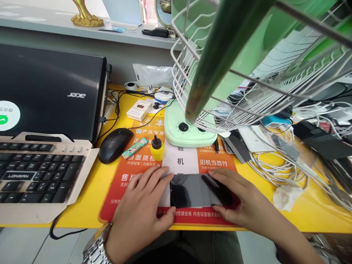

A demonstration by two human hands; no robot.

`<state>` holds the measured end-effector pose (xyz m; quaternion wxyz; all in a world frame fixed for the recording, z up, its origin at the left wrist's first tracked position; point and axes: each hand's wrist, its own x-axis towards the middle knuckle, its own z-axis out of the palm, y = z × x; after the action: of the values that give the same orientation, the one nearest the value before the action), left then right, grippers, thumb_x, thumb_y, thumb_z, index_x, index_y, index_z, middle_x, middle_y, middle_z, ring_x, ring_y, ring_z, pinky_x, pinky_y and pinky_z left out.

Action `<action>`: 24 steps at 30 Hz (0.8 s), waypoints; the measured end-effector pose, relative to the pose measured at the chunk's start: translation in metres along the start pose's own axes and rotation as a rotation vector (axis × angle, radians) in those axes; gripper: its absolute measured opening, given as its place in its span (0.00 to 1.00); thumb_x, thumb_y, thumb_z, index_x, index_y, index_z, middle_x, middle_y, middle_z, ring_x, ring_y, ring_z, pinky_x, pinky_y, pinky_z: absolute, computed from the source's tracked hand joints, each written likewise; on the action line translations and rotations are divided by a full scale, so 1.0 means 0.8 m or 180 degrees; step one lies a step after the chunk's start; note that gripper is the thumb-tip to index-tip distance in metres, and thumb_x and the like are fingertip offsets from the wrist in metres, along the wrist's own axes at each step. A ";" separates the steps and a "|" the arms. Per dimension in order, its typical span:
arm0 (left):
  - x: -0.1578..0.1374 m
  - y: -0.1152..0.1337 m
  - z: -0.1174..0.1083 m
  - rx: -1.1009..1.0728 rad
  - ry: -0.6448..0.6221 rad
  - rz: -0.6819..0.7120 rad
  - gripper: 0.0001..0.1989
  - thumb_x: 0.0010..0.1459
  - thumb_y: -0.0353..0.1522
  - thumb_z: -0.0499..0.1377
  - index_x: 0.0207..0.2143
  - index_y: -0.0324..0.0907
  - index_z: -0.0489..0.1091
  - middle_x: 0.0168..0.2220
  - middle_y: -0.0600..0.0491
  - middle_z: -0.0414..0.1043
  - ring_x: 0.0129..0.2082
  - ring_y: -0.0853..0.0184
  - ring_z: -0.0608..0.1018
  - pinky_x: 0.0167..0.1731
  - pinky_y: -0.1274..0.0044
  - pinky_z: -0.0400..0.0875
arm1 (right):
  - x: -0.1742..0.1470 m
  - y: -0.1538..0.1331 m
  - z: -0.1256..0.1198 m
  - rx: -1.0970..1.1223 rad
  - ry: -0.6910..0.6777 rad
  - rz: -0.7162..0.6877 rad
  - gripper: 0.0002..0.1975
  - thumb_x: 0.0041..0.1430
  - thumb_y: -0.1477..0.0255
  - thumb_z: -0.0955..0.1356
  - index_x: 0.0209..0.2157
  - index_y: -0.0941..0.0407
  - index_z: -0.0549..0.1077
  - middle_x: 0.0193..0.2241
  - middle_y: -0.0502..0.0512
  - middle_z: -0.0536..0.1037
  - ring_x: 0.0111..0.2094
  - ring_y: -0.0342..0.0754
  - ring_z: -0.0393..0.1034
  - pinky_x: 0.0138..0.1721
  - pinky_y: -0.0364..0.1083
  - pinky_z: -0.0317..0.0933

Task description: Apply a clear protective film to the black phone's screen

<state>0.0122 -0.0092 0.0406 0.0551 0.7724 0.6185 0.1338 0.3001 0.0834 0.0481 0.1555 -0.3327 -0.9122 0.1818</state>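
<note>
Landmark: one pale green fan base, a dial on its front, wire cage above. From where I stand, one person at the table, both hands in use.

On the near side of the fan base: one dark slab, phone-shaped, glossy, lying lengthwise over one printed orange-red mat. Two hands on it. Left hand: narrow grip, thumb and forefinger at the slab's left end. Right hand: grip closed about the right end, fingers on the far edge, thumb on the near. One metal watch, left wrist.

Left of the fan base, counted: one yellow bottle with black cap, upright, near; one teal patterned stick; one black mouse; one white pack, a little behind; farther off, one keyboard before one black laptop.

Right of the fan base: a loose coil of white cable, strands too tangled to count; one crumpled tissue, nearer the person.
</note>
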 end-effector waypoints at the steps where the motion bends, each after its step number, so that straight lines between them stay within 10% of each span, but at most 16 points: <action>1: 0.000 0.000 0.000 -0.0006 0.0001 -0.0003 0.28 0.58 0.38 0.58 0.61 0.47 0.61 0.65 0.54 0.65 0.65 0.57 0.62 0.60 0.62 0.55 | -0.001 0.000 0.001 -0.0008 0.0015 -0.0001 0.32 0.58 0.69 0.71 0.64 0.50 0.63 0.60 0.59 0.71 0.60 0.53 0.69 0.58 0.52 0.68; 24: 0.001 0.000 -0.001 -0.0040 -0.0086 -0.0034 0.28 0.57 0.37 0.57 0.61 0.47 0.62 0.65 0.53 0.65 0.65 0.56 0.63 0.60 0.61 0.56 | 0.000 0.002 0.004 0.0035 0.0034 -0.0070 0.32 0.58 0.70 0.71 0.64 0.50 0.64 0.60 0.60 0.71 0.60 0.54 0.68 0.58 0.53 0.68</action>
<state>0.0123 -0.0087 0.0415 0.0690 0.7705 0.6209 0.1269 0.2996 0.0836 0.0447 0.1642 -0.3227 -0.9139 0.1834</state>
